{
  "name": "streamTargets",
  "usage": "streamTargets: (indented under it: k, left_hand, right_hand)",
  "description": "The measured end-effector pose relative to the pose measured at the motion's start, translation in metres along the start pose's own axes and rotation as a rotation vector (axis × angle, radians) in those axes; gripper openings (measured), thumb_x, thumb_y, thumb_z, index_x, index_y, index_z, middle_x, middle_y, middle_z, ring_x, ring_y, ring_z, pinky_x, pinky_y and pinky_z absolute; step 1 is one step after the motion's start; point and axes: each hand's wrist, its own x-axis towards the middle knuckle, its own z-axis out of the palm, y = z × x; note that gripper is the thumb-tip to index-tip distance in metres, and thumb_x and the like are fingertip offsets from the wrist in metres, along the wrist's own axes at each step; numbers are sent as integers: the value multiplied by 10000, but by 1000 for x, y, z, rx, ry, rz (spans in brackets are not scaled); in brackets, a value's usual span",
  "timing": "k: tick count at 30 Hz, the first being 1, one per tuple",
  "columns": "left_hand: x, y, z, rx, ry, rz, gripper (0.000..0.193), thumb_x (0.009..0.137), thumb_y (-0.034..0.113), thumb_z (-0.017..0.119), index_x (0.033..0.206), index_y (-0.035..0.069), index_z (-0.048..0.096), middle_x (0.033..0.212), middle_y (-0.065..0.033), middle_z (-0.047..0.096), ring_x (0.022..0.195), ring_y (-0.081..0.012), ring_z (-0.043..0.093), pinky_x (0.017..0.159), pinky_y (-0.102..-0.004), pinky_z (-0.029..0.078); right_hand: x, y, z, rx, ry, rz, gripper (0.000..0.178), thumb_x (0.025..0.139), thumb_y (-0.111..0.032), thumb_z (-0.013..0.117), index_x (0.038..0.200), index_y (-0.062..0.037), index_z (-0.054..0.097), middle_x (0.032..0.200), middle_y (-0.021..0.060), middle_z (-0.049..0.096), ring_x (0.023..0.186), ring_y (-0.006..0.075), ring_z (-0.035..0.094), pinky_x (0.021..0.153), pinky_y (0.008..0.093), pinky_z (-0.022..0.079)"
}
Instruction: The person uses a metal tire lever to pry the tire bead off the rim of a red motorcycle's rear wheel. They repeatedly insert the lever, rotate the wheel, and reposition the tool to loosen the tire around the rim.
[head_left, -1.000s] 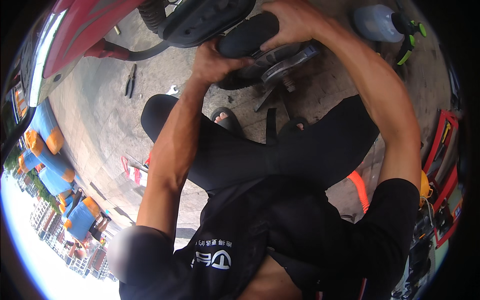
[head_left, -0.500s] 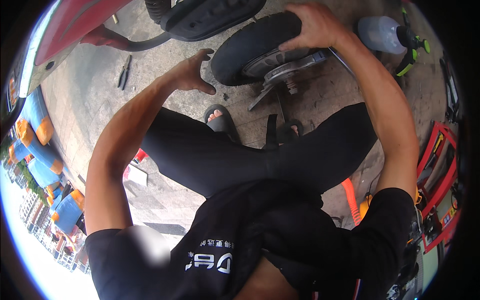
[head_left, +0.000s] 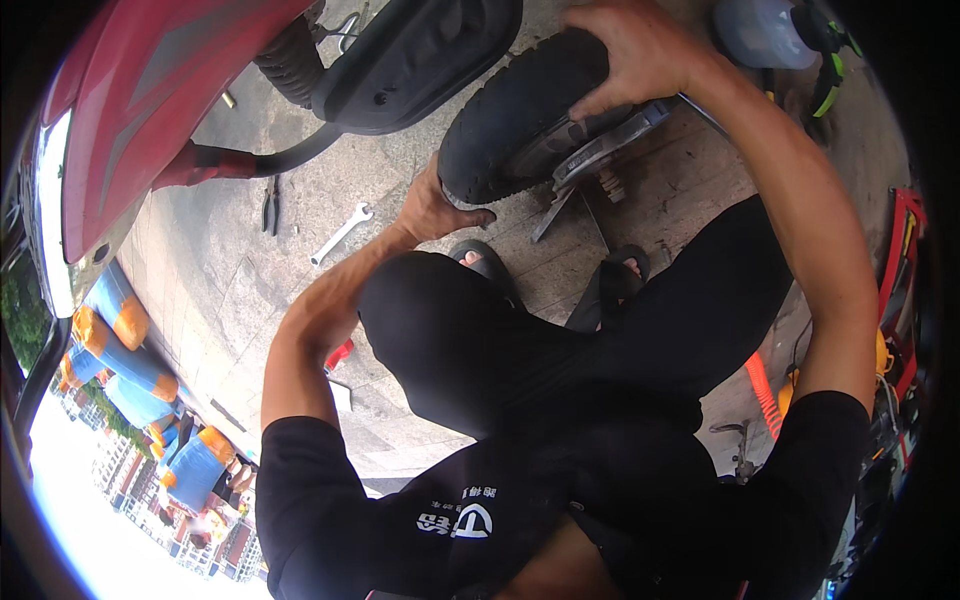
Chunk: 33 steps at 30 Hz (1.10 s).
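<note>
A scooter wheel (head_left: 520, 125) with a black treaded tyre stands tilted on the ground in front of me. My right hand (head_left: 635, 55) grips its far upper side, fingers over the tread and thumb against the sidewall. My left hand (head_left: 437, 208) cups the near left end of the tyre, with its fingers behind the rubber and its thumb sticking out. On the wheel's right side are a grey metal arm (head_left: 607, 148) and a threaded end (head_left: 612, 184), partly in shadow. My right forearm passes beside them.
A black scooter cover (head_left: 425, 65) and red bodywork (head_left: 150, 90) are close on the left. Pliers (head_left: 270, 206) and a wrench (head_left: 342, 234) lie on the paving. A spray bottle (head_left: 765, 32) stands far right, an orange coiled hose (head_left: 764, 395) near right.
My left hand has come up against the tyre, where before it was open and apart from it. The view has shifted, and the wrench now shows beside my left forearm.
</note>
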Motion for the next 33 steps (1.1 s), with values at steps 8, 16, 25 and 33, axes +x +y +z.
streamTargets:
  k: [8,16,25,33]
  left_hand:
    - [5,-11,35,-391,176,-193,802,590,135,924,1300,14,570,1204,-116,688,1113,-217,660,984,-342,514]
    - [14,-13,28,-391,160,-156,672,576,143,915,1183,45,643,1101,-91,722,1028,-176,678,933,-332,533]
    - [13,7,20,-314,252,-21,776,540,210,957,1206,12,611,1033,-130,718,1005,-261,699,932,-373,536]
    - [23,68,-8,-22,376,57,769,573,346,963,1154,-24,619,1033,-232,716,992,-353,719,866,-423,567]
  right_hand:
    - [-1,4,3,66,47,-99,737,522,-569,910,973,-27,694,897,205,706,856,404,689,769,456,553]
    - [0,13,12,22,133,-223,720,518,-539,924,960,-27,678,864,200,692,835,405,684,737,462,548]
    - [-5,30,24,17,26,-75,998,509,-443,951,1318,6,575,1213,244,652,1132,406,632,987,438,502]
    - [-10,12,18,15,110,-85,738,530,-542,916,994,-22,673,928,192,706,882,402,689,779,460,557]
